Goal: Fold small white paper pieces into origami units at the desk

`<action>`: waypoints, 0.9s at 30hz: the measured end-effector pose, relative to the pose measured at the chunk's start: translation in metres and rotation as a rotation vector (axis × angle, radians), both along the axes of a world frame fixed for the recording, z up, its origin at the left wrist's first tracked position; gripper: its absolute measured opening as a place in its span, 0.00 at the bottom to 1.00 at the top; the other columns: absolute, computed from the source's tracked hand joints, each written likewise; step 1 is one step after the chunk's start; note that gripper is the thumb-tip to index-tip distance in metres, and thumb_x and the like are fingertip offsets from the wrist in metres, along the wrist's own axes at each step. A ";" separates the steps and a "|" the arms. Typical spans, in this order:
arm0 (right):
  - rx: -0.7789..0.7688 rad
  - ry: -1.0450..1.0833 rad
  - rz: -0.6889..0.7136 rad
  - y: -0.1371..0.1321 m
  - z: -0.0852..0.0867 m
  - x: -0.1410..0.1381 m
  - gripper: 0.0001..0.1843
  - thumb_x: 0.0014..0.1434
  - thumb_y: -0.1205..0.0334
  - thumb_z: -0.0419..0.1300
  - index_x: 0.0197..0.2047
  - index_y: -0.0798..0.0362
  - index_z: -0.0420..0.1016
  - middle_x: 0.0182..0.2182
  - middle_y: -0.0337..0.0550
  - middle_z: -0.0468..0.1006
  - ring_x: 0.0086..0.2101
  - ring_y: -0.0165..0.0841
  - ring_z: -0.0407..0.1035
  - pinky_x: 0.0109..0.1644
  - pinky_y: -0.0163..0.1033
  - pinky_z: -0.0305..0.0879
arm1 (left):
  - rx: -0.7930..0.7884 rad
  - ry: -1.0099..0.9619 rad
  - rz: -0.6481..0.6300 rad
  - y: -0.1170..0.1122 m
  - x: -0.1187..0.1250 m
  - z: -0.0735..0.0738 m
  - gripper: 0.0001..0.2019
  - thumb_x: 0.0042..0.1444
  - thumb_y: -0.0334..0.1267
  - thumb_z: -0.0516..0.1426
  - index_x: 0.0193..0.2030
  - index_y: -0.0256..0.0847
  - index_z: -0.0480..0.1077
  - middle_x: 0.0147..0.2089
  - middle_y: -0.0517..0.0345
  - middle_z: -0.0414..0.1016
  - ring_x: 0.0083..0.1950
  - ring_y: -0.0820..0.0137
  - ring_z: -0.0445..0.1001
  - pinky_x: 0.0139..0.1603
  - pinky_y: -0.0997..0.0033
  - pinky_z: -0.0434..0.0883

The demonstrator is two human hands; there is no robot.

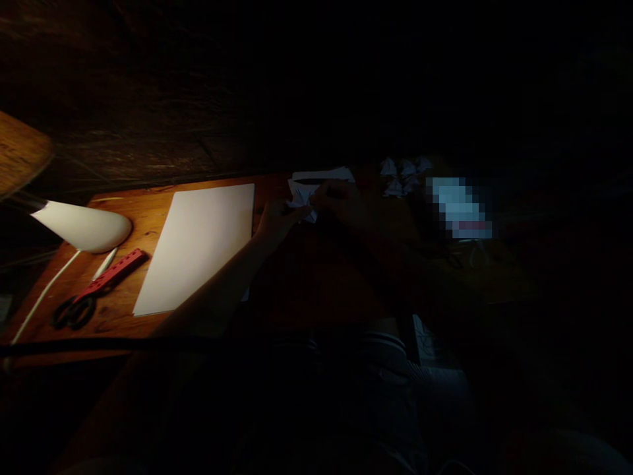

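The scene is very dark, lit only at the left. My left hand [275, 219] and my right hand [341, 200] meet over a small folded piece of white paper [302, 196] on the wooden desk [148, 204]. Both hands have fingers closed in a pinch on the paper's edges. Another white sheet [321, 175] lies just behind the folded piece. Several small folded white paper shapes [401, 175] sit in a cluster to the right of my hands.
A stack of white sheets [198, 245] lies left of my hands. Further left are a white lamp head [84, 226] with its cord, a red ruler [116, 271], black-handled scissors [74, 310] and a pen [105, 264]. A blurred bright object [459, 208] sits at right.
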State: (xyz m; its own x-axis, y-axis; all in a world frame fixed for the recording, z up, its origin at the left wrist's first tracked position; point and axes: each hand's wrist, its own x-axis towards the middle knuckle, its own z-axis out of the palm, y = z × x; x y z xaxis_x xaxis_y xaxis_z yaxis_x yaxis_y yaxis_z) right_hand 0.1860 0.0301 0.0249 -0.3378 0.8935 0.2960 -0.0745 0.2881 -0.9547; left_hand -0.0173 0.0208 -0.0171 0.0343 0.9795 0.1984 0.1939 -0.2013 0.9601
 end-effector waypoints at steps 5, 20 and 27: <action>0.008 -0.005 0.009 -0.001 0.001 -0.001 0.19 0.57 0.47 0.72 0.28 0.50 0.73 0.28 0.37 0.74 0.33 0.31 0.67 0.38 0.38 0.67 | -0.016 -0.003 -0.003 -0.001 0.000 -0.002 0.19 0.53 0.53 0.74 0.30 0.40 0.78 0.27 0.57 0.78 0.31 0.66 0.78 0.28 0.69 0.71; -0.054 -0.083 0.093 -0.002 -0.002 -0.004 0.21 0.54 0.46 0.75 0.28 0.51 0.72 0.28 0.37 0.73 0.33 0.31 0.66 0.39 0.37 0.66 | 0.020 -0.181 -0.051 -0.004 0.001 0.004 0.14 0.50 0.48 0.73 0.30 0.42 0.78 0.31 0.57 0.81 0.34 0.65 0.80 0.33 0.65 0.77; -0.012 -0.094 0.093 0.001 -0.007 -0.005 0.21 0.53 0.48 0.76 0.28 0.52 0.74 0.29 0.38 0.74 0.33 0.31 0.67 0.40 0.37 0.67 | -0.002 -0.127 -0.103 -0.005 -0.001 0.004 0.13 0.51 0.46 0.72 0.32 0.41 0.78 0.29 0.59 0.78 0.35 0.64 0.80 0.36 0.64 0.78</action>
